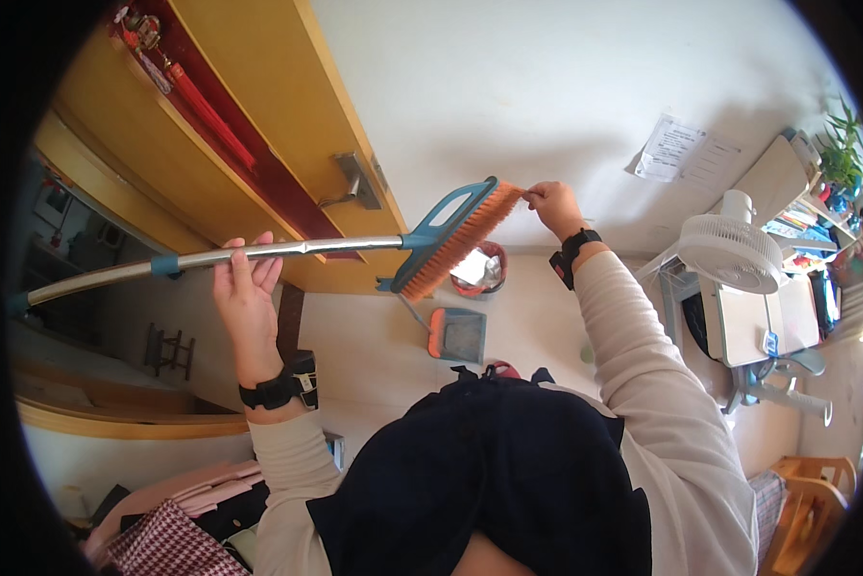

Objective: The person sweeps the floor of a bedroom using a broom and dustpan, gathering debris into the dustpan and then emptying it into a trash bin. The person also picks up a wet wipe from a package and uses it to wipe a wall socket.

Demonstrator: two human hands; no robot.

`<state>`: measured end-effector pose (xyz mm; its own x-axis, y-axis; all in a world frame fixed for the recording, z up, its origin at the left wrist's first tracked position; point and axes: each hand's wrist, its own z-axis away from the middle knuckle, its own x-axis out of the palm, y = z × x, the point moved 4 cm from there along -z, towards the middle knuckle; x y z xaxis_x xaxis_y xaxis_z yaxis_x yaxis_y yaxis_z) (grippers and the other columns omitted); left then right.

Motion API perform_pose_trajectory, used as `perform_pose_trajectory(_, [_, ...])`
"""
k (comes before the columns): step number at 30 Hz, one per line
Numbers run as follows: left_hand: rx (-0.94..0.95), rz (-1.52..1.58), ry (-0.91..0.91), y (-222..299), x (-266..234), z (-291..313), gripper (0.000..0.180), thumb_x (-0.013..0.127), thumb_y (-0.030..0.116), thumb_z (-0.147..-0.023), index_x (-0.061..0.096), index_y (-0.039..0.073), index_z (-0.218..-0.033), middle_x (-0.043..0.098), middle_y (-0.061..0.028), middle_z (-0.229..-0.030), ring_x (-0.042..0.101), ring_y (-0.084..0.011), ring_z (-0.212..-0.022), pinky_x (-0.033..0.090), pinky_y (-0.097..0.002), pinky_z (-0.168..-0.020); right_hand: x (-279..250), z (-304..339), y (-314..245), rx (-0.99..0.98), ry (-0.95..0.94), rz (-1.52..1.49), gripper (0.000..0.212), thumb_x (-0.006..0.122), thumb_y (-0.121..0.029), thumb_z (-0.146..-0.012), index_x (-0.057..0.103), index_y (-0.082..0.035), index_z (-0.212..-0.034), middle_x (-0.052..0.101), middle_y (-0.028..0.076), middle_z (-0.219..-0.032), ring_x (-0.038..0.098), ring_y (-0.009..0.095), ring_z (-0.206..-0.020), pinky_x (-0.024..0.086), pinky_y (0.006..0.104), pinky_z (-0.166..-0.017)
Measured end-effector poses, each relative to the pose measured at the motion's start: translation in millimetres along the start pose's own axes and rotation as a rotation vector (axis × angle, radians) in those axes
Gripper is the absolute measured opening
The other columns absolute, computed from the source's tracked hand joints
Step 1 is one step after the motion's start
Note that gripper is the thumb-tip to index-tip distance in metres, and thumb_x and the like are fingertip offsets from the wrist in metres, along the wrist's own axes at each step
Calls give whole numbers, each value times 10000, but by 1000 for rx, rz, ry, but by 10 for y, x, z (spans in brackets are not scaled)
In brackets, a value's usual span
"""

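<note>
The left grip pinches a broom's metal pole; the right grip pinches its bristles' upper corner. A dustpan sits near a bin on the floor's wall-side edge.

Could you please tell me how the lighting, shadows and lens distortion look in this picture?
In the head view, a black fisheye border rings the scene and the metal handle curves toward the left rim; a soft shadow falls on the white wall beyond the broom head; the left side is dim, while the right rim shows bright glare.
</note>
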<state>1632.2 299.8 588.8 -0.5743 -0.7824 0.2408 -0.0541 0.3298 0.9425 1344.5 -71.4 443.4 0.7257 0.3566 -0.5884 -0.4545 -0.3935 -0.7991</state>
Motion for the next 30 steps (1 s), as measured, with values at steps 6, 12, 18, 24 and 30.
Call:
perform_pose_trajectory(6, [19, -22, 134, 81, 60, -147, 206, 434, 220, -987, 475, 92, -1143, 617, -172, -1110, 633, -258, -999, 521, -321, -849, -194, -390, 388, 95, -3, 190, 210, 644, -216, -806, 698, -15, -829, 662, 110, -692, 623, 227, -639, 491, 346, -647])
perform_pose_trajectory(12, [52, -33, 124, 106, 75, -189, 196, 430, 212, -987, 476, 98, -1140, 620, -175, -1105, 635, -268, -998, 528, -323, -845, -133, -440, 175, 28, -247, -59, 182, 641, -174, -817, 705, -7, -852, 667, 81, -701, 612, 167, -634, 482, 308, -619])
perform_pose_trajectory(18, [65, -29, 118, 43, 151, -229, 222, 433, 222, -988, 472, 88, -1160, 605, -193, -1132, 629, -300, -1014, 534, -324, -842, 152, -507, -239, -50, -459, -169, 738, 662, -116, -808, 264, 43, -1408, 646, 65, -693, 561, 113, -604, 441, 247, -542])
perform_pose_trajectory(24, [52, -4, 128, 31, 177, -181, 192, 425, 207, -988, 473, 99, -1139, 612, -192, -1115, 633, -289, -1001, 530, -323, -840, 327, -651, -277, -7, -446, -263, 344, 654, -132, -827, 597, 22, -1129, 633, 53, -665, 560, 110, -604, 442, 255, -538])
perform_pose_trajectory(30, [82, 13, 190, 50, 84, -144, 215, 436, 225, -985, 473, 101, -1156, 608, -190, -1125, 626, -300, -1018, 520, -340, -861, 371, -784, -68, -101, -313, -138, 180, 630, -159, -828, 684, 11, -849, 655, 66, -674, 592, 150, -608, 478, 299, -590])
